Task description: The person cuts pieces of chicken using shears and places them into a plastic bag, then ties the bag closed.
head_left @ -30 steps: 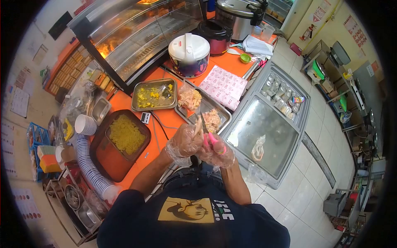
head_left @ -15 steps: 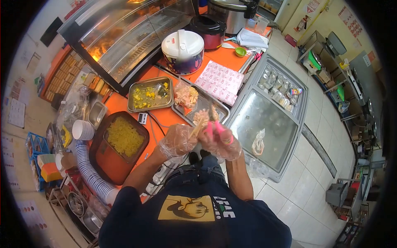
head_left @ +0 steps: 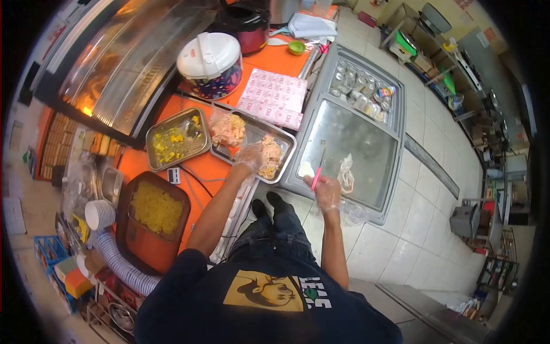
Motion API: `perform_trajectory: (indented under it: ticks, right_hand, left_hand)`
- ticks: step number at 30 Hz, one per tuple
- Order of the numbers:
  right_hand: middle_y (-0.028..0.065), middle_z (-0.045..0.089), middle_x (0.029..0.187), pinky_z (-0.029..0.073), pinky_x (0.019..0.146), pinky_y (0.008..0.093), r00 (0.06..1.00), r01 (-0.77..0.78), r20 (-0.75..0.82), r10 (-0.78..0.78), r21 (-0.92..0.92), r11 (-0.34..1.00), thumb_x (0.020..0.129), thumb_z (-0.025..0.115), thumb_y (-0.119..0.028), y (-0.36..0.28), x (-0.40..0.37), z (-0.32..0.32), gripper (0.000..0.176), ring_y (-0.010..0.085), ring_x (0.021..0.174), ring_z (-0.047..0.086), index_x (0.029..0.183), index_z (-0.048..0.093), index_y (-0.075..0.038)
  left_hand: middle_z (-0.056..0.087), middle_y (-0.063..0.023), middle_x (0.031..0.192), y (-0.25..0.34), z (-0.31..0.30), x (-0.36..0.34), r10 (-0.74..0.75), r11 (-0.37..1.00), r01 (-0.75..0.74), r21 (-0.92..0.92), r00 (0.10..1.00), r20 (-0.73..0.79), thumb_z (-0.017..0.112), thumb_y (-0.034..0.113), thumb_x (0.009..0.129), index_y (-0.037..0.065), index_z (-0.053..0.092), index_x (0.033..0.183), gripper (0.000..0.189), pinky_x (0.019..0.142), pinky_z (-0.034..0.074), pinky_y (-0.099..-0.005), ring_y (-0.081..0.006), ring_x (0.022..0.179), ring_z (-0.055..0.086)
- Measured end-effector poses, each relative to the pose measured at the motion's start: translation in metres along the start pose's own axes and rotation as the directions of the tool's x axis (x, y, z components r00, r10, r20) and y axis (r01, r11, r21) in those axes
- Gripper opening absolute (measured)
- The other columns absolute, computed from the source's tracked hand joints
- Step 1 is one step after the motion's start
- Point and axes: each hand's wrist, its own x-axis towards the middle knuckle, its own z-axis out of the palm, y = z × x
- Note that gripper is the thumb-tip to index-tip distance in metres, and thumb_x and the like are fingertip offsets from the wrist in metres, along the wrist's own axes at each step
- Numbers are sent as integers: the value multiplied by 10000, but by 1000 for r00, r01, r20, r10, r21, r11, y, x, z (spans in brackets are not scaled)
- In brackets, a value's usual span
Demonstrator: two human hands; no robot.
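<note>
My left hand point(head_left: 249, 159), in a clear plastic glove, reaches into a metal tray point(head_left: 285, 168). Its blurred fingers are between a plastic bag of pale meat pieces point(head_left: 227, 131) and a heap of chopped meat point(head_left: 270, 156); how they are curled cannot be made out. Over the near edge of the glass-topped chest freezer point(head_left: 350, 155), my gloved right hand point(head_left: 326, 194) is closed on pink-handled scissors point(head_left: 316, 178), whose blades point away from me. A white, crumpled thing point(head_left: 305, 169) shows just beyond that hand.
Left of the tray are a pan with yellow scraps point(head_left: 176, 137) and a brown tray of yellow rice point(head_left: 156, 211). Patterned wrapping paper point(head_left: 272, 96), a patterned rice cooker point(head_left: 209, 63) and a heated display case point(head_left: 114, 80) stand farther back. A plastic bag point(head_left: 346, 174) lies on the freezer.
My hands, close together before, have separated. The left has gone down into the metal tray; the right has moved right with the scissors, over the freezer edge. The view has shifted too.
</note>
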Motion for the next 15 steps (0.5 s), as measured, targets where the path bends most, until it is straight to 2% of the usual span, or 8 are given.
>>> perform_trajectory:
  ticks: [1, 3, 4, 6, 8, 9, 12, 15]
  right_hand:
    - [102, 610, 571, 457, 596, 336, 994, -95, 49, 98, -45, 994, 763, 730, -350, 28, 2, 9, 366, 144, 587, 586, 693, 695, 7]
    - [90, 596, 571, 469, 602, 331, 943, -279, 145, 299, -145, 949, 752, 747, -383, 90, 1, 29, 410, 152, 597, 593, 706, 684, 19]
    - [106, 611, 587, 484, 629, 352, 954, -229, 154, 259, -185, 956, 752, 738, -377, 116, 7, 42, 398, 186, 618, 613, 717, 690, 17]
    - [139, 640, 621, 515, 683, 392, 969, -119, 178, 170, -264, 957, 752, 720, -364, 150, 20, 60, 377, 253, 662, 653, 740, 703, 13]
    - [174, 671, 714, 521, 733, 425, 980, -103, 113, 166, -425, 899, 751, 708, -346, 126, 35, 62, 354, 311, 744, 667, 773, 713, 7]
    - [192, 687, 761, 525, 758, 442, 984, -96, 83, 157, -500, 861, 751, 701, -338, 113, 44, 66, 345, 340, 786, 675, 790, 718, 4]
    - [225, 688, 905, 522, 810, 455, 993, -112, -38, 108, -536, 837, 745, 702, -348, 110, 69, 79, 367, 383, 876, 662, 827, 716, 9]
    - [220, 684, 963, 533, 807, 426, 980, -163, 16, 200, -521, 838, 744, 751, -331, 101, 89, 87, 355, 365, 914, 665, 899, 709, -14]
  left_hand:
    - [646, -239, 974, 0, -8, -10, -27, 999, 26, -23, 999, -33, 523, 202, 827, 42, 630, 1045, 290, 836, 483, -479, -376, 955, 622]
    - [648, -226, 947, 2, -29, -30, 69, 995, -83, -59, 977, -203, 543, 213, 837, 58, 611, 1097, 310, 814, 489, -465, -378, 918, 628]
    - [649, -220, 934, 6, -41, -33, 115, 987, -142, -71, 947, -299, 554, 219, 841, 66, 602, 1123, 324, 803, 492, -459, -379, 900, 630]
    - [650, -191, 912, 12, -55, -30, 120, 951, -203, -234, 937, -329, 588, 235, 843, 79, 586, 1152, 346, 765, 498, -427, -351, 863, 638]
    - [651, -137, 867, 25, -70, -32, 110, 873, -266, -408, 924, -366, 656, 193, 820, 76, 582, 1153, 360, 707, 499, -363, -284, 806, 648]
    - [652, -132, 876, 30, -69, -29, 109, 883, -251, -397, 931, -348, 661, 163, 810, 71, 581, 1145, 357, 706, 500, -361, -276, 805, 648]
    - [646, -135, 919, 43, -68, -20, 100, 889, -220, -401, 949, -299, 660, 100, 782, 60, 582, 1127, 356, 735, 501, -369, -280, 834, 638]
    - [638, -150, 969, 51, -52, -10, 110, 869, -246, -429, 941, -319, 632, 78, 774, 55, 583, 1114, 345, 794, 498, -387, -307, 886, 626]
